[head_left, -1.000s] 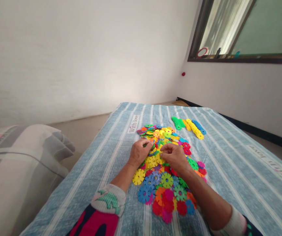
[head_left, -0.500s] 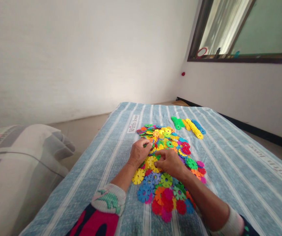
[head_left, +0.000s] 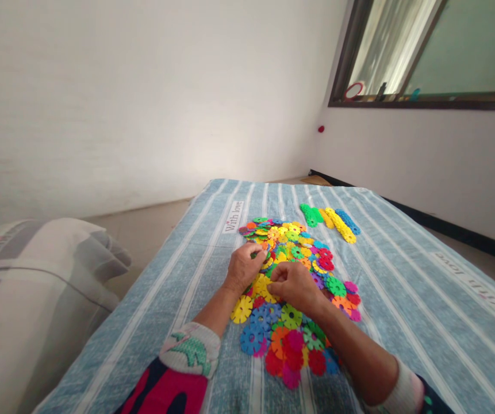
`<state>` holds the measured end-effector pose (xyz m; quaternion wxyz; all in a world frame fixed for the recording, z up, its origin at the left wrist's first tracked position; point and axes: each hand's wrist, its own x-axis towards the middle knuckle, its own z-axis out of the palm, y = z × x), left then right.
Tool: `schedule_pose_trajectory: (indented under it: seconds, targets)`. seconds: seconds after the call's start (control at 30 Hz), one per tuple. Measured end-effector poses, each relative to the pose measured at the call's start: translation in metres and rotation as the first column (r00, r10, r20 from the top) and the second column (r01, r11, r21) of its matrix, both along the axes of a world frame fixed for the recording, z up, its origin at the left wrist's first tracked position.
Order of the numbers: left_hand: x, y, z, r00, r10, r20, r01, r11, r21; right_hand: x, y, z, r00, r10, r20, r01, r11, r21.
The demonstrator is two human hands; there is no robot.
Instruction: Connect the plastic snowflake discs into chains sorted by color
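A heap of colourful plastic snowflake discs (head_left: 291,315) lies spread across the striped cloth. My left hand (head_left: 246,267) is over the heap's left side, thumb and fingers pinched together. A bit of orange disc shows at its fingertips; whether it is gripped I cannot tell. Close by on the right, my right hand (head_left: 295,286) is closed in a pinch above the discs, beside some yellow ones (head_left: 261,287). Whatever its fingertips hold is hidden. Beyond the heap lie joined rows of discs: a green row (head_left: 311,215), yellow rows (head_left: 340,225) and a blue row (head_left: 348,221).
The blue-and-white striped cloth (head_left: 173,299) covers the surface under the discs. At left stands something draped in grey and white fabric (head_left: 53,299). A white wall (head_left: 144,103) rises behind, and a dark-framed window (head_left: 428,104) is at upper right.
My right hand has shifted slightly left, and its fingers are curled in more. My left hand stays almost where it was. The discs and joined rows look the same.
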<state>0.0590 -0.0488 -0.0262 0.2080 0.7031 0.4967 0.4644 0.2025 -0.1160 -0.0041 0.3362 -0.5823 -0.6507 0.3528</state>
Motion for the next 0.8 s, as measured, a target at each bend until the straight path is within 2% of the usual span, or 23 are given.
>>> schedule_pose_trajectory:
  seconds: [0.2, 0.37, 0.47, 0.63, 0.8]
  targets:
    - [0.001, 0.000, 0.000, 1.000, 0.002, -0.028, -0.001, 1.000, 0.030, 0.010, 0.006, -0.001, 0.979, -0.051, -0.196, 0.043, 0.998, -0.044]
    - [0.001, -0.001, 0.004, 0.999, -0.005, -0.054, 0.012, 0.991, 0.134, 0.019, 0.013, -0.002, 0.952, -0.137, -0.275, 0.152, 0.988, 0.032]
    - [0.002, -0.005, 0.009, 0.995, -0.066, -0.071, 0.077, 0.983, 0.168, 0.022, 0.016, -0.003, 0.928, -0.172, -0.330, 0.192, 0.981, 0.031]
    - [0.003, -0.014, 0.021, 0.977, -0.154, -0.150, 0.169, 0.981, 0.093, 0.026, 0.018, -0.001, 0.864, -0.201, -0.461, 0.251, 0.967, 0.048]
    - [0.005, -0.019, 0.028, 0.967, -0.209, -0.146, 0.208, 0.978, -0.021, 0.026, 0.017, 0.002, 0.864, -0.167, -0.475, 0.266, 0.952, 0.150]
